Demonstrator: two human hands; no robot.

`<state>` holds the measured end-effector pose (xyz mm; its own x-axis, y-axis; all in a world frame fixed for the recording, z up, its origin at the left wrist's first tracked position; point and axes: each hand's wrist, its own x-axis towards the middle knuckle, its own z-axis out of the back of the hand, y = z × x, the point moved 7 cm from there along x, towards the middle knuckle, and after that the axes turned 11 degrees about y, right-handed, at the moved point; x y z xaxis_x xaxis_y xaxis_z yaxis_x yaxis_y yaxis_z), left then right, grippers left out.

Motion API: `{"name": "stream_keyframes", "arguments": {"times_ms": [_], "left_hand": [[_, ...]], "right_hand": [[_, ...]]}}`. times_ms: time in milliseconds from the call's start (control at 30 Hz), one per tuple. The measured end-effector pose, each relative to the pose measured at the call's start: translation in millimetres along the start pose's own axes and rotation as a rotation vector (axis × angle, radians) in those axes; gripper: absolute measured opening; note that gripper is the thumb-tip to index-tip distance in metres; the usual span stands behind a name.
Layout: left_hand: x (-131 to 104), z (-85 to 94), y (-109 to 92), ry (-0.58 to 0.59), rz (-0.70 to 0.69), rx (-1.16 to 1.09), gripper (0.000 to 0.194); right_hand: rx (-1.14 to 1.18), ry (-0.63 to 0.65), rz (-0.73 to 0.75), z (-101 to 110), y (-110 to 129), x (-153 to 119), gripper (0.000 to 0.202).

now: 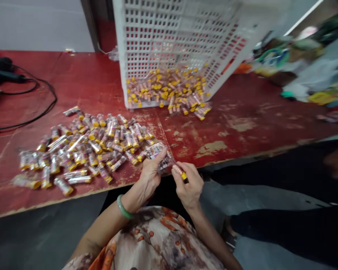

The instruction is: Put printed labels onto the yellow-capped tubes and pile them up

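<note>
My left hand (151,171), with a green bangle at the wrist, is closed on a stack of clear printed plastic sleeves (155,149). In my right hand (190,187), thumb and fingers pinch a small pinkish tube with a yellow end (180,171). The tube is at the edge of the sleeves; how far it sits inside one, I cannot tell. Left of my hands lies a spread pile of wrapped tubes (101,144), silvery with yellow ends. Beyond my hands, pinkish tubes with yellow ends (169,88) lie heaped at the mouth of a white basket (146,37).
The worn red table (236,123) has its near edge just in front of me. A dark corded device (5,71) lies at the far left. Bags and mixed items (307,71) crowd the far right. A person's dark-clothed legs (270,172) are close on my right.
</note>
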<state>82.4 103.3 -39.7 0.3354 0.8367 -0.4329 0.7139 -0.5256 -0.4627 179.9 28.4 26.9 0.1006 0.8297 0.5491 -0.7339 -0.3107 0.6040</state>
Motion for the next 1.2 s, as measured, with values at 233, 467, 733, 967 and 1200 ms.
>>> {"name": "stream_keyframes", "arguments": {"times_ms": [233, 467, 733, 967, 1200], "left_hand": [[10.4, -33.0, 22.8, 0.137, 0.067, 0.13, 0.038], [15.2, -47.8, 37.2, 0.074, 0.132, 0.24, 0.025], [0.4, -51.9, 35.9, 0.047, 0.075, 0.29, 0.025], [-9.8, -41.0, 24.8, 0.1, 0.045, 0.271, 0.024], [-9.2, -23.9, -4.6, 0.13, 0.052, 0.278, 0.028]], "right_hand": [[0.122, -0.064, -0.31, 26.7, -27.4, -6.0, 0.015], [-0.284, -0.163, -0.143, 50.7, -2.1, -7.1, 0.021], [-0.41, -0.205, 0.012, 54.4, 13.1, -17.2, 0.016], [-0.208, -0.31, -0.056, 43.1, 11.4, -18.1, 0.013], [0.002, 0.033, 0.061, 20.4, 22.9, -2.2, 0.033]]}}
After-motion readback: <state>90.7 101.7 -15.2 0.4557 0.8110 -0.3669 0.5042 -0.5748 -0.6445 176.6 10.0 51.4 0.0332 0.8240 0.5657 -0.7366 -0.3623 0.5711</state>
